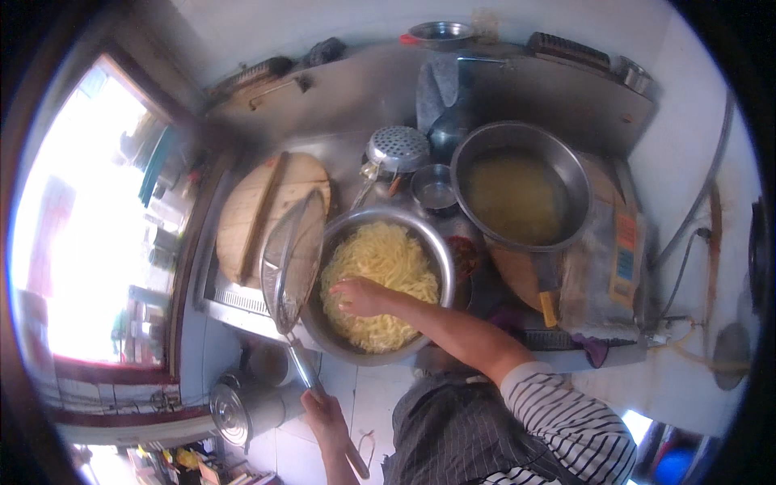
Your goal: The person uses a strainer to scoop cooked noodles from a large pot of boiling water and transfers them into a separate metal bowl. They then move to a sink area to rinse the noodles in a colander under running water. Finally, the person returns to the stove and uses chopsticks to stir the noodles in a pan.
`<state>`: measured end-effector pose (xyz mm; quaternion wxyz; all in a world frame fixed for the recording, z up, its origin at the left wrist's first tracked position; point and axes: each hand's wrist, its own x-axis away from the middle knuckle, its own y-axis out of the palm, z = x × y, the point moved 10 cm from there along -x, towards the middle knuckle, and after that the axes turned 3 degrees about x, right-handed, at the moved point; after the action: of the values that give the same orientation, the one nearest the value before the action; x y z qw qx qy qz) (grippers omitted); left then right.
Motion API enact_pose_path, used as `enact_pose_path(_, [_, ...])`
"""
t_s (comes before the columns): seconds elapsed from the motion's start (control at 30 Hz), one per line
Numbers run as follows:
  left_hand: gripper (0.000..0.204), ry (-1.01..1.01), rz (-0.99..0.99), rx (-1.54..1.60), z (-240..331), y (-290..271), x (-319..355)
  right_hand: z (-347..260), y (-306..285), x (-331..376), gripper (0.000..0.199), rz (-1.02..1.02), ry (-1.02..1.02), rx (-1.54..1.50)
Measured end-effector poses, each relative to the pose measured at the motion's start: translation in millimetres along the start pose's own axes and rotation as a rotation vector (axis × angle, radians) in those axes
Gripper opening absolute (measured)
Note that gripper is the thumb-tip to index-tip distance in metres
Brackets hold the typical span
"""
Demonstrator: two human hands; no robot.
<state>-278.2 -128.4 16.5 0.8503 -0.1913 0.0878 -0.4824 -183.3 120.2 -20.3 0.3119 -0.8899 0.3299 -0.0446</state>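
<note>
A large steel basin [447, 267] in the middle is full of pale yellow noodles [388, 271]. My right hand [361, 297] reaches over the rim and rests at the noodles' left part; its fingertips are hard to make out, so whether they pinch any strands is unclear. My left hand [325, 414] is wrapped round the handle of a big wire-mesh strainer [293, 259]. The strainer's bowl is tilted on edge just left of the basin, in front of a round wooden lid [234, 206].
At the right stands a wide metal basin [517, 194] with yellowish liquid. Behind the noodles are a perforated steel ladle [398, 149] and a small metal bowl [435, 189]. A yellow-handled tool [549, 309] lies near the front edge. A lidded metal pot [234, 408] stands lower left.
</note>
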Motion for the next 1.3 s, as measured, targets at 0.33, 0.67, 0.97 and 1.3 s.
enact_pose_path(0.33, [0.029, -0.324, -0.094, 0.521, 6.9, 37.5, 6.1, 24.3, -114.9, 61.7, 0.029, 0.141, 0.168, -0.223])
enact_pose_path(0.67, [0.029, -0.238, -0.384, 0.423, 116.9, 156.1, -60.1, 334.2, -378.4, 294.8, 0.031, 0.889, 0.935, 0.116])
enact_pose_path(0.97, [0.028, 0.609, -0.556, -0.656, 230.4, 327.9, -125.4, 411.3, -373.5, 242.7, 0.061, 0.499, 1.084, 0.530])
enact_pose_path(1.3, [0.032, 0.747, -0.713, -0.861, 223.4, 423.6, -172.5, 370.9, -259.0, 146.2, 0.050, 0.030, 0.640, 0.462])
